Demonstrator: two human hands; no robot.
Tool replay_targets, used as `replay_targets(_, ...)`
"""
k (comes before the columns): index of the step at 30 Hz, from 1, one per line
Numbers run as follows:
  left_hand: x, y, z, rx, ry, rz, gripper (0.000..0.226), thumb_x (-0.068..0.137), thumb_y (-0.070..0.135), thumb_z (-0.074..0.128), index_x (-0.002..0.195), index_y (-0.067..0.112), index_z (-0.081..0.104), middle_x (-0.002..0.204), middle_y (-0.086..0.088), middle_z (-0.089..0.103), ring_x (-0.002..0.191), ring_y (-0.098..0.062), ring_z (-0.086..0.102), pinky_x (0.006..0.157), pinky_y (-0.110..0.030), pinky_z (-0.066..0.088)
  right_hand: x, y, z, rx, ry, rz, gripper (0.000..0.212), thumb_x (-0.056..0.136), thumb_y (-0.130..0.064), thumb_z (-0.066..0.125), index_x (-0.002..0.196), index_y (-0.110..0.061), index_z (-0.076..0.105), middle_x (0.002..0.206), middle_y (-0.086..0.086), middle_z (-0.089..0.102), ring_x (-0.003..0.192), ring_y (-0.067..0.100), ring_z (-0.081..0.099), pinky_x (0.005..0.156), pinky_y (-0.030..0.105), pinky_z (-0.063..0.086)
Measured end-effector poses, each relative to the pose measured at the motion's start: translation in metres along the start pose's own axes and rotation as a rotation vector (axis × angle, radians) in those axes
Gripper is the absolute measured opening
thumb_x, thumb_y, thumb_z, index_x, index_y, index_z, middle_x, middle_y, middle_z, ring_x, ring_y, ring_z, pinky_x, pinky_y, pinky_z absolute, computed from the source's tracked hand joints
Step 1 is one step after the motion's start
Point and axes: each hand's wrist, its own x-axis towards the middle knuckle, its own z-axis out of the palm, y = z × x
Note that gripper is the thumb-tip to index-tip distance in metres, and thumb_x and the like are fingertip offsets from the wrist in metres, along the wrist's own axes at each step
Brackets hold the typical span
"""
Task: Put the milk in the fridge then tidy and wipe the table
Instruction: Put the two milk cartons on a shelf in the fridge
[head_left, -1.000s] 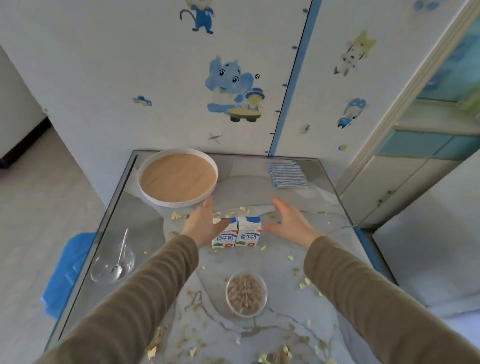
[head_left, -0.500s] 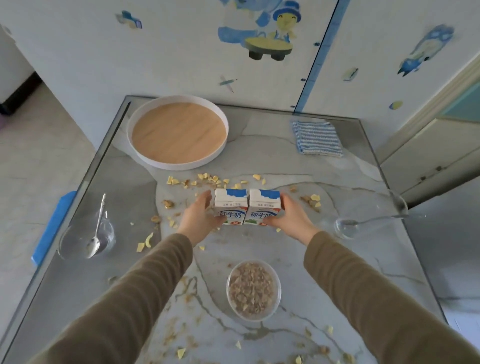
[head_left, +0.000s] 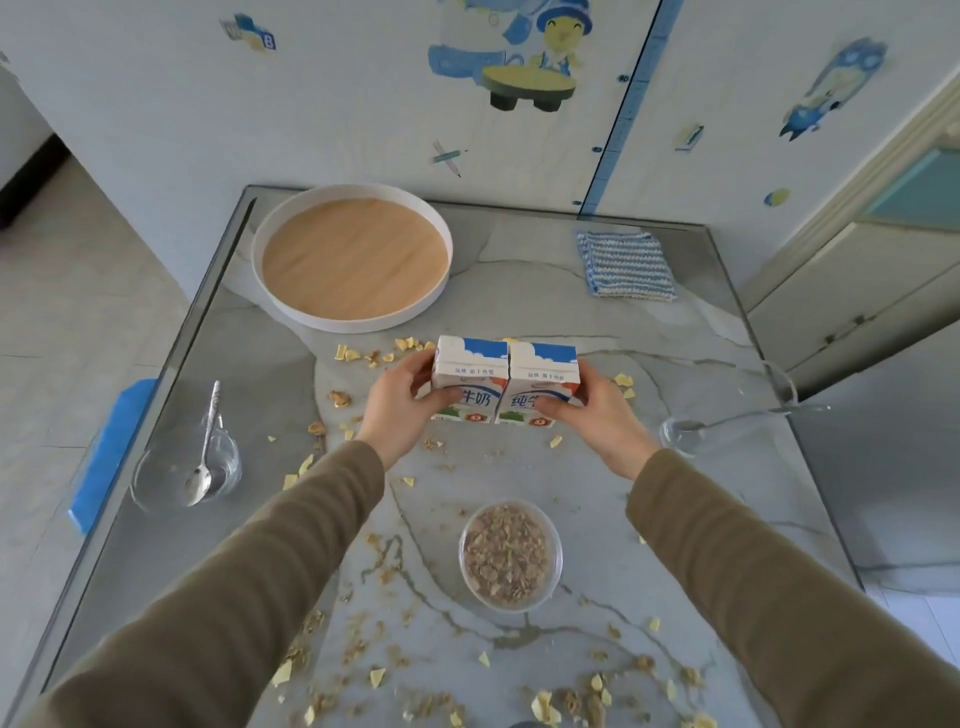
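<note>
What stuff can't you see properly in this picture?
Head view:
- The fridge: outside the frame.
- Labels on the left milk carton and right milk carton: partly covered by the left hand and right hand.
- Whether the cartons touch the table: cannot tell.
- Dark thing at the bottom edge: cut off.

On the worktop (head_left: 649, 493), a round tray (head_left: 358, 326) sits in the far left corner and a folded cloth (head_left: 626, 265) in the far right corner. At the middle, the left milk carton (head_left: 470, 374) and right milk carton (head_left: 545, 371) stand touching side by side, the left hand (head_left: 397, 402) and right hand (head_left: 597, 410) gripping their outer sides. A glass bowl (head_left: 156, 483) holding a spoon (head_left: 205, 447) lies by the left edge, a second glass bowl (head_left: 680, 434) by the right edge. The cereal bowl (head_left: 511, 556) sits nearer than the cartons.
</note>
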Motion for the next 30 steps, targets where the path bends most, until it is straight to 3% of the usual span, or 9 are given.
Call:
replay_targets(3, -0.011, 0.029, -0.01, -0.086, -0.017, 0.049, 0.041, 0.083, 0.006, 0.064, 0.121, 0.013, 0.054, 0.114, -0.001, 0.064, 0.102, -0.013, 0.06, 0.089, -0.027, 0.05, -0.02, -0.027, -0.011, 0.06, 0.016, -0.048, 0.037, 0.079, 0.0, 0.065, 0.109, -0.018, 0.051, 0.103, -0.003, 0.063, 0.094, 0.005, 0.06, 0.078, 0.013, 0.053)
replay_targets(7, -0.03, 0.064, -0.021, -0.183, -0.038, 0.102, 0.04, 0.083, 0.006, 0.063, 0.121, 0.018, 0.053, 0.108, 0.005, 0.064, 0.097, -0.005, 0.06, 0.081, -0.017, 0.051, -0.049, -0.061, -0.026, 0.113, 0.015, -0.098, 0.036, 0.079, -0.004, 0.065, 0.099, -0.031, 0.052, 0.102, -0.008, 0.064, 0.098, 0.008, 0.06, 0.086, 0.025, 0.052)
replay_targets(9, -0.044, 0.083, -0.026, -0.225, -0.066, 0.139, 0.037, 0.084, 0.006, 0.062, 0.117, 0.02, 0.053, 0.104, 0.008, 0.064, 0.095, 0.0, 0.059, 0.078, -0.014, 0.052, -0.068, -0.079, -0.033, 0.143, 0.028, -0.116, 0.036, 0.08, -0.006, 0.065, 0.099, -0.034, 0.052, 0.103, -0.007, 0.065, 0.099, 0.01, 0.061, 0.081, 0.025, 0.052)
replay_targets(12, -0.062, 0.109, -0.031, -0.26, -0.095, 0.183, 0.038, 0.085, 0.008, 0.06, 0.122, 0.017, 0.053, 0.105, 0.009, 0.064, 0.099, -0.005, 0.06, 0.079, -0.017, 0.054, -0.097, -0.103, -0.045, 0.177, 0.037, -0.132, 0.036, 0.082, -0.005, 0.063, 0.1, -0.034, 0.052, 0.103, -0.006, 0.065, 0.096, 0.01, 0.063, 0.071, 0.02, 0.053)
replay_targets(16, -0.088, 0.144, -0.029, -0.367, -0.156, 0.203, 0.038, 0.087, 0.009, 0.057, 0.125, 0.013, 0.05, 0.107, 0.004, 0.064, 0.098, -0.012, 0.063, 0.075, -0.023, 0.057, -0.138, -0.128, -0.06, 0.196, 0.076, -0.139, 0.035, 0.082, -0.005, 0.061, 0.103, -0.032, 0.052, 0.108, -0.002, 0.064, 0.104, 0.02, 0.062, 0.088, 0.039, 0.053)
replay_targets(21, -0.125, 0.18, -0.017, -0.467, -0.232, 0.221, 0.034, 0.087, 0.008, 0.056, 0.12, 0.012, 0.051, 0.108, -0.002, 0.066, 0.095, -0.018, 0.066, 0.073, -0.028, 0.058, -0.193, -0.15, -0.087, 0.165, 0.153, -0.179, 0.032, 0.083, -0.011, 0.062, 0.104, -0.033, 0.053, 0.104, -0.008, 0.066, 0.101, 0.018, 0.063, 0.088, 0.041, 0.053)
replay_targets(25, -0.156, 0.21, 0.002, -0.507, -0.259, 0.247, 0.032, 0.086, 0.011, 0.058, 0.118, 0.016, 0.053, 0.108, -0.005, 0.066, 0.093, -0.021, 0.066, 0.071, -0.031, 0.058, -0.238, -0.162, -0.115, 0.163, 0.213, -0.193, 0.036, 0.083, -0.015, 0.062, 0.116, -0.025, 0.052, 0.111, -0.003, 0.067, 0.103, 0.021, 0.064, 0.091, 0.046, 0.052)
replay_targets(30, -0.208, 0.251, 0.038, -0.534, -0.314, 0.307, 0.032, 0.086, 0.01, 0.058, 0.116, 0.017, 0.055, 0.108, -0.007, 0.066, 0.094, -0.023, 0.066, 0.078, -0.04, 0.057, -0.306, -0.16, -0.157, 0.149, 0.286, -0.228, 0.029, 0.084, -0.017, 0.062, 0.107, -0.034, 0.054, 0.111, -0.004, 0.067, 0.1, 0.019, 0.066, 0.089, 0.047, 0.053)
